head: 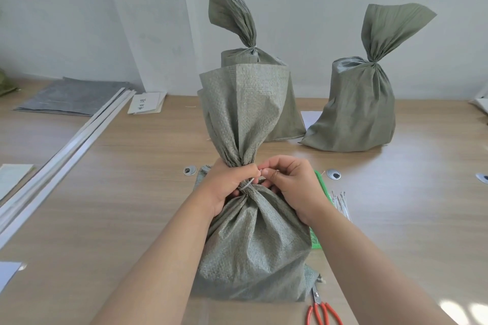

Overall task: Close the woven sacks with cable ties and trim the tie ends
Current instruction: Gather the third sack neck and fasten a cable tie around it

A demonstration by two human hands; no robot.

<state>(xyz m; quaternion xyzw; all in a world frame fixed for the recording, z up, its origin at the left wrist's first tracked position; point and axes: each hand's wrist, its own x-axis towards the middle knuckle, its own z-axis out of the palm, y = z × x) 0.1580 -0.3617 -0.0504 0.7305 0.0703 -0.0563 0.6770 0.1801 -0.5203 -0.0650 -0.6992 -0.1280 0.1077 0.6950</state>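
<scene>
The fingers (248, 172) of the left hand (227, 188) are curled tight round the gathered neck of the near sack (253, 245), just above the one white cable tie (247, 185) circling it. The right hand (293, 190) pinches the tie's end beside the neck, fingertips together. This sack stands upright at the near middle of the desk (132, 192). Just right of it lie one green packet (320, 182) and a bundle of spare ties (340, 203), too fine to count. One pair of red-handled scissors (320, 309) lies near right. Two more sacks stand farther off, both cinched: the middle sack (232, 8) behind the near one, the right sack (356, 113) well apart. Three round grommets (333, 174) dot the desk.
</scene>
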